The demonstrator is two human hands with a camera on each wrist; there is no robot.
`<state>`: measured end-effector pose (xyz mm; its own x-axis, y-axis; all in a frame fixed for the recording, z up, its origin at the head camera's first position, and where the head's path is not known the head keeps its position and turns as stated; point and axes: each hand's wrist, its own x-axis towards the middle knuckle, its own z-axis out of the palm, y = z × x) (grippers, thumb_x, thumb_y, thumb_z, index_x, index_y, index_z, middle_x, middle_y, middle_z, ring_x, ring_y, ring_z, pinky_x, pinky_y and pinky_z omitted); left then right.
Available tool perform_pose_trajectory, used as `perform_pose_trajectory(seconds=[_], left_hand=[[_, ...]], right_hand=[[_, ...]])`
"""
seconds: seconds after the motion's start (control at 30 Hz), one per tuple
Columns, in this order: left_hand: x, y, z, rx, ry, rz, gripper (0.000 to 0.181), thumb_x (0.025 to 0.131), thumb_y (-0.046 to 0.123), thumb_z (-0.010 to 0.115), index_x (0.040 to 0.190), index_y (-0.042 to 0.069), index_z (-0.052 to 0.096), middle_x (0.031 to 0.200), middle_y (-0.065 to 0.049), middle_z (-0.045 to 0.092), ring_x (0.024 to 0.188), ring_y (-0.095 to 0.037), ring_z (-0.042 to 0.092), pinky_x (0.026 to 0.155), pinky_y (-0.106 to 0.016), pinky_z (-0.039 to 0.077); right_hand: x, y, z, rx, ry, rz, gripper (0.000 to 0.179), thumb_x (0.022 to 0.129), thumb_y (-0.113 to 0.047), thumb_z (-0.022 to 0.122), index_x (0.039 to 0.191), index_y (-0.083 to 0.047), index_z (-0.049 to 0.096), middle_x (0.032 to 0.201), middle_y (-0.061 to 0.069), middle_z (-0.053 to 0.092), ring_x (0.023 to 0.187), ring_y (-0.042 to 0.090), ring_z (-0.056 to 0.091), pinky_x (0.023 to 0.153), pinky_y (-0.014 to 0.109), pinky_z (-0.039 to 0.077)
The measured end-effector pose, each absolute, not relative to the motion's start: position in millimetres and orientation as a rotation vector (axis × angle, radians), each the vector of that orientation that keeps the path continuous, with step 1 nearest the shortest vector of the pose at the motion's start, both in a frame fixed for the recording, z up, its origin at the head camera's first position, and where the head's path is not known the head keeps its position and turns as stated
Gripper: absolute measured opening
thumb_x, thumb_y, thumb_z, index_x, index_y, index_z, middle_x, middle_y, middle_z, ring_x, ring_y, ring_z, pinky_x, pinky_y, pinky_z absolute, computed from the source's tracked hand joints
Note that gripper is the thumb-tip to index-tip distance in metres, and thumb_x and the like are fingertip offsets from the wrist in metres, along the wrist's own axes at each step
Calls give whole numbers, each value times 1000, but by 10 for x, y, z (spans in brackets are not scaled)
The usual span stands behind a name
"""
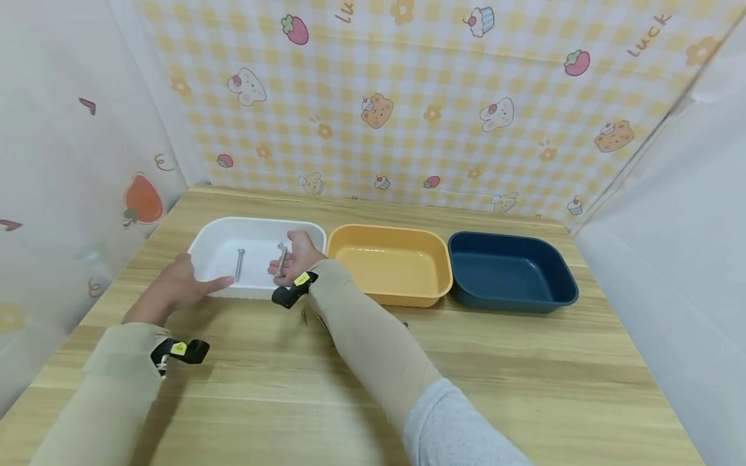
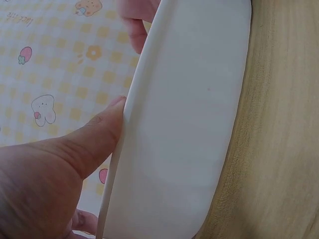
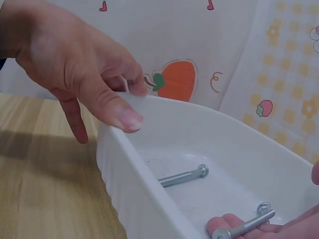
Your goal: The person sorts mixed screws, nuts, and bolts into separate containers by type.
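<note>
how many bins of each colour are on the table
White bin: 1
Yellow bin: 1
Dark blue bin: 1
Total: 3

White bin point(image 1: 256, 249), yellow bin point(image 1: 389, 264), navy bin point(image 1: 509, 278), silver bolts point(image 1: 239, 264), yellow-checked backdrop point(image 1: 419, 81)

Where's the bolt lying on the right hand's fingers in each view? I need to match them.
Head: the bolt is left of centre, on the right hand, inside the white tray.
Left wrist: not visible; the tray's outer wall fills the middle.
Right wrist: lower right, by the bottom edge.
Shared landmark: the white tray, seen in all three views.
</note>
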<state>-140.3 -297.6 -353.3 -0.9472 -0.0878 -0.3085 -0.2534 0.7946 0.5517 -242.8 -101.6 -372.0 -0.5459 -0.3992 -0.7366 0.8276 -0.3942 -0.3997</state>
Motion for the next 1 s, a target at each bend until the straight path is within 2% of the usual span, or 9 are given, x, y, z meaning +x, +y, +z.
perform_pose_trajectory(seconds=[0.33,0.5,0.67,0.8,0.9,1.0], left_hand=[[-1392,-2975,-3514,-271,2722,861,125,81,63,67,139,-25,1,131,-51,22,113,-56,35,101,-68,30],[-1386,-2985,-3526,-274,2714,848,126,81,64,66,138,-26,-2,133,-52,19,117,-58,32,102,-68,29],[-1397,-2988,-3531,-272,2716,841,128,81,65,65,138,-26,-4,134,-53,17,120,-62,28,102,-69,27],[-1418,-2979,-3540,-268,2723,855,126,81,64,67,140,-23,-1,135,-51,18,117,-58,31,101,-69,28],[-1431,-2977,-3558,-252,2727,847,125,81,64,66,139,-24,-1,135,-51,18,116,-57,32,101,-69,28],[-1439,-2990,-3558,-231,2735,839,125,82,65,64,138,-26,-2,133,-53,18,117,-60,30,102,-69,27]], right_hand=[[-2388,-1007,-3678,710,980,-2036,73,95,-41,53,141,13,33,138,30,44,134,40,37,114,51,22],[-2376,-990,-3662,692,973,-2051,68,95,-39,55,136,13,39,128,31,50,128,41,43,110,49,30],[-2393,-915,-3569,509,1032,-2079,61,98,-36,53,134,12,42,125,30,53,124,41,48,106,46,39],[-2401,-770,-3468,309,1102,-2060,56,101,-34,48,139,7,42,130,27,53,124,38,50,105,45,41],[-2392,-643,-3401,168,1205,-2009,52,103,-32,45,141,3,41,124,22,59,122,35,53,103,44,42],[-2364,-539,-3318,68,1313,-1968,47,103,-29,46,137,3,45,117,18,63,117,33,57,102,43,44]])
